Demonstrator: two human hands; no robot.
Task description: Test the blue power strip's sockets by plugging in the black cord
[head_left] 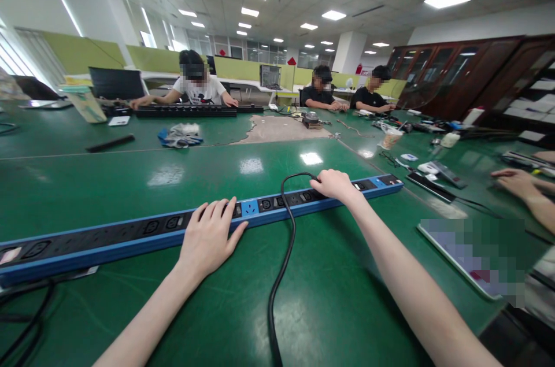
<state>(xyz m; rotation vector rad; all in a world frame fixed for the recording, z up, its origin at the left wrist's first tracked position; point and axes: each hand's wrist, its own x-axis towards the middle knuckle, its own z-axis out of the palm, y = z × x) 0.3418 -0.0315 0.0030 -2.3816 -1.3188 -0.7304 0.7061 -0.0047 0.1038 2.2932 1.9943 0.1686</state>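
Observation:
A long blue power strip (264, 218) with black and blue sockets lies slantwise across the table before me. My left hand (210, 234) rests on it near the middle, fingers spread over the sockets and thumb along the front edge. Farther right, my right hand (333, 184) is closed around the end of a black power cord (284, 263) right over the strip. Its plug is hidden under my fingers, so I cannot tell whether it sits in a socket. From there the cord loops left, crosses the strip and runs down toward me.
Blue and white gloves (180, 135) lie beyond the strip, near a black bar (111, 143). A tablet (459, 263) is at right, close to another person's hand (515, 185). More black cable (41, 315) lies at lower left. Several people sit around the green table (243, 321).

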